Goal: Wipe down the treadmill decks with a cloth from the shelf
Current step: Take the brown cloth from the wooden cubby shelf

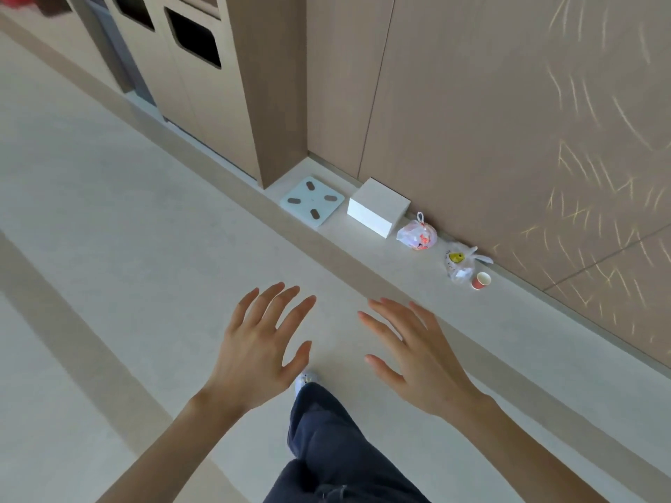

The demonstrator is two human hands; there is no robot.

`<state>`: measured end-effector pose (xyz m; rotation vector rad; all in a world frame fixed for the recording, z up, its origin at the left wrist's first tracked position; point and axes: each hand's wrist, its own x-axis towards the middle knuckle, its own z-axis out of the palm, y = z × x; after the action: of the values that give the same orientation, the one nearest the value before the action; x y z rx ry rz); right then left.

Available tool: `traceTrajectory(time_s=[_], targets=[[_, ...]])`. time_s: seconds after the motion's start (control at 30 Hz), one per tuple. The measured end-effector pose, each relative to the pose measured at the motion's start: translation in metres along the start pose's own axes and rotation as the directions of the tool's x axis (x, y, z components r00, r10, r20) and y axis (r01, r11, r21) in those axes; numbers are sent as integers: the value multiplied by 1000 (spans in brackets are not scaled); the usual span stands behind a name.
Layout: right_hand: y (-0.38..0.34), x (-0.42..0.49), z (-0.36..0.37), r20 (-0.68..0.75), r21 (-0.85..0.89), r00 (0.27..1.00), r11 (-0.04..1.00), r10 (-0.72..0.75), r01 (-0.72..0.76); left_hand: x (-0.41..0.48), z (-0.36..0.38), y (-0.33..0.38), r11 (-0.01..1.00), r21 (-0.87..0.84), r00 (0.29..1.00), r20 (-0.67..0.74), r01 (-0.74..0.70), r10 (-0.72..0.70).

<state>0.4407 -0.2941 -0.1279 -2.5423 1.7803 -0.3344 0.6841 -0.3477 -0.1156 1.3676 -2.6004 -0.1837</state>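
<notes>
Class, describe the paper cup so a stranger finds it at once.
Follow the wooden wall down to the floor strip at its foot. Ending the row there, beside the smiley bag, stands the paper cup: red outside, the only open container.

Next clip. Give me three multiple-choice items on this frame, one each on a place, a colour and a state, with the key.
1. What stands next to the scale?
A) a bottle
B) a white box
C) a towel

2. What colour is the cup on the outside?
A) blue
B) green
C) red

3. How are the left hand and right hand?
A) both open, holding nothing
B) both gripping a cloth
C) both made into fists

Key:
1 B: the box sits just right of the scale, along the wall.
2 C: the cup's outer wall shows red.
3 A: the fingers of both hands are spread and nothing lies in them.
</notes>
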Motion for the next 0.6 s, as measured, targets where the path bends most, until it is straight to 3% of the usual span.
traceTrajectory(time_s=[0.6], targets=[[5,279,12,-7,119,976,969,-218,217,125,-43,-181,989,17,988,-50,144,-143]])
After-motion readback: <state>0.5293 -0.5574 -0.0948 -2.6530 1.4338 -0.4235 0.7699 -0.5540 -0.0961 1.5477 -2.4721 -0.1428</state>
